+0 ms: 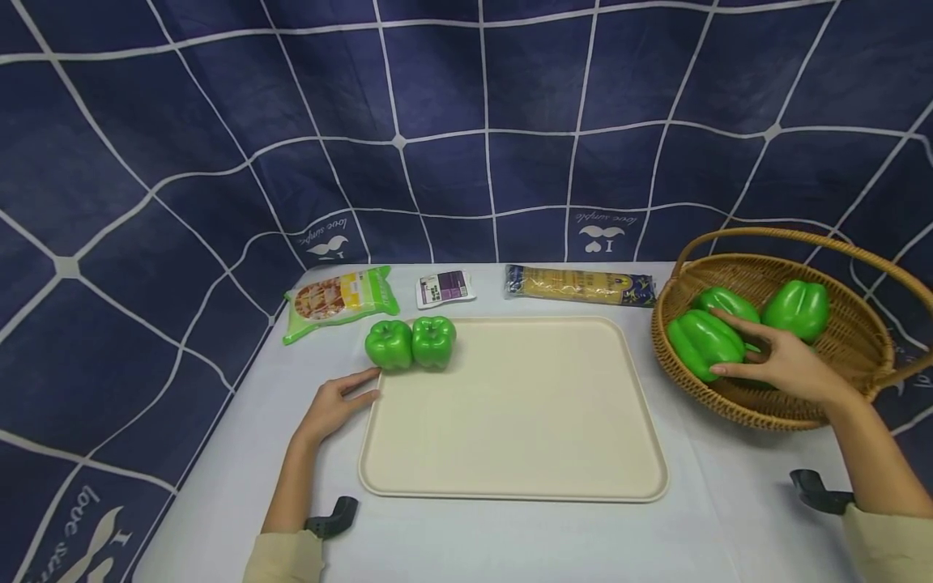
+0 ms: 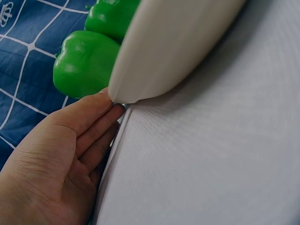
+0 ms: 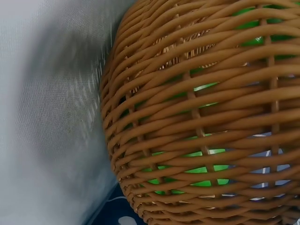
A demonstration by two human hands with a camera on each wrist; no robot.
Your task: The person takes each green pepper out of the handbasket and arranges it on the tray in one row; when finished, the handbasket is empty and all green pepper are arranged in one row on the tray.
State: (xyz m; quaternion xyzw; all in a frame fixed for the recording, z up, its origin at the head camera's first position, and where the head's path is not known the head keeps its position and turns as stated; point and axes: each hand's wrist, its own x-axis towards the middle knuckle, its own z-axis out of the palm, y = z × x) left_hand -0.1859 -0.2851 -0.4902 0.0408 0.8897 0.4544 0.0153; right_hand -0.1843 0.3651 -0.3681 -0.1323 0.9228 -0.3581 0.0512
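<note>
Two green bell peppers (image 1: pixel 389 345) sit side by side at the back left corner of the cream tray (image 1: pixel 510 409). My left hand (image 1: pixel 330 407) touches the tray's left rim just in front of them, its fingers fairly straight. In the left wrist view, the fingertips meet the rim beside a pepper (image 2: pixel 86 63). Inside the wicker basket (image 1: pixel 853 389) on the right, my right hand (image 1: pixel 790 364) grips a green bell pepper (image 1: pixel 701 344) between thumb and fingers. Two more peppers (image 1: pixel 798 310) lie behind it. The basket's woven wall (image 3: pixel 201 112) hides my right hand in the right wrist view.
Along the back of the white table lie a green-and-yellow food bag (image 1: pixel 338 301), a small white-and-purple packet (image 1: pixel 445 289) and a long pasta pack (image 1: pixel 581 285). The basket's handle (image 1: pixel 802 233) arches over its far side. A blue checked cloth (image 1: pixel 525 97) hangs behind.
</note>
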